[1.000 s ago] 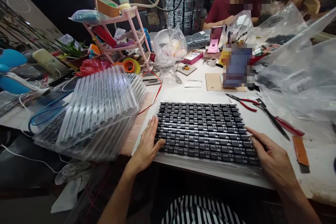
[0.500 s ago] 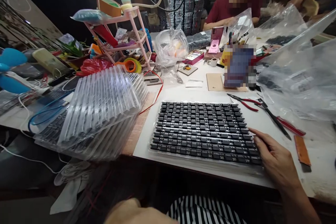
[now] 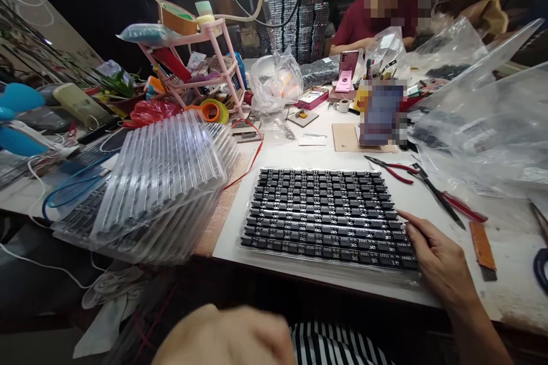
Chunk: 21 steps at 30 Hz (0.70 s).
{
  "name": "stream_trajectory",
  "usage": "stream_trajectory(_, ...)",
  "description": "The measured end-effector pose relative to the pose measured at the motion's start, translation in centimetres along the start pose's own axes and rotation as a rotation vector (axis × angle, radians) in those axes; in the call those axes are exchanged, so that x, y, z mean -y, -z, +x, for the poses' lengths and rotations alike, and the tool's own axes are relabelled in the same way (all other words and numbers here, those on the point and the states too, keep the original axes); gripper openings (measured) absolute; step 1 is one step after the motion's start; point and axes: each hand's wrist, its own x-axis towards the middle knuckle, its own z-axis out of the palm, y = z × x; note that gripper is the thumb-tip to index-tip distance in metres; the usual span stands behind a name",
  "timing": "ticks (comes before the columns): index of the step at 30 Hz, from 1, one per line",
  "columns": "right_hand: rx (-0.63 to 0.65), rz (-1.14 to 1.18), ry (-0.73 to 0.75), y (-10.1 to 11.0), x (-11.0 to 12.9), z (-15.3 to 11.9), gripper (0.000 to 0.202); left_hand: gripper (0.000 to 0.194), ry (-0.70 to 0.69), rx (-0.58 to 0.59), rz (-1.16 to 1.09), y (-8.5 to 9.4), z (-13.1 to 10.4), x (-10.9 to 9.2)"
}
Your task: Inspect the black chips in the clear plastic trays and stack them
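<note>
A clear plastic tray (image 3: 244,246) lies on the white work surface, packed with rows of small black circuit boards (image 3: 321,219). My right hand (image 3: 440,262) grips its right end, fingers along the edge; the thumb's side is partly hidden. Low in front of the table edge is my left hand (image 3: 226,336), blurred and seen from the back. Its fingers are smeared, so whether it holds anything does not show. On the left, ridged clear plastic trays (image 3: 162,159) are piled over more trays with dark boards in them.
Pliers (image 3: 396,171), a long-nosed red-handled tool (image 3: 445,197) and an orange-handled blade (image 3: 483,245) lie right of the tray. Clear plastic bags (image 3: 479,131) spread at the right. A pink rack (image 3: 222,63) stands behind the pile. Across the table sits a person in dark red (image 3: 355,23).
My left hand has risen a little and come further into view at the bottom. My right hand stays on the tray's edge. The whole view has shifted slightly.
</note>
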Motion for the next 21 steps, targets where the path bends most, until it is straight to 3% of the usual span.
stream_trajectory(3, 0.004, 0.001, -0.001, -0.1, 0.0, 0.0, 0.038, 0.045, -0.187, -0.182, 0.079, 0.7, 5.1, -1.3)
stream_trajectory(6, 0.003, -0.004, 0.001, -0.1, -0.2, 0.1, 0.039, 0.036, -0.337, -0.442, 0.295, 1.9, 11.0, 0.1)
stream_trajectory(9, 0.0, -0.012, 0.005, -0.2, -0.3, 0.1, 0.04, 0.04, -0.316, -0.441, 0.452, 2.8, 14.5, 2.6)
stream_trajectory(13, -0.009, -0.035, -0.009, -0.1, -0.2, 0.1, 0.042, 0.045, -0.225, -0.369, 0.553, 2.4, 15.2, 4.6)
stream_trajectory(17, -0.028, -0.046, -0.012, -0.1, 0.0, 0.1, 0.041, 0.046, -0.227, -0.336, 0.548, 1.9, 15.1, 4.9)
stream_trajectory(21, -0.034, -0.053, -0.027, 0.0, -0.1, 0.1, 0.04, 0.054, -0.219, -0.389, 0.533, 2.3, 15.1, 4.9)
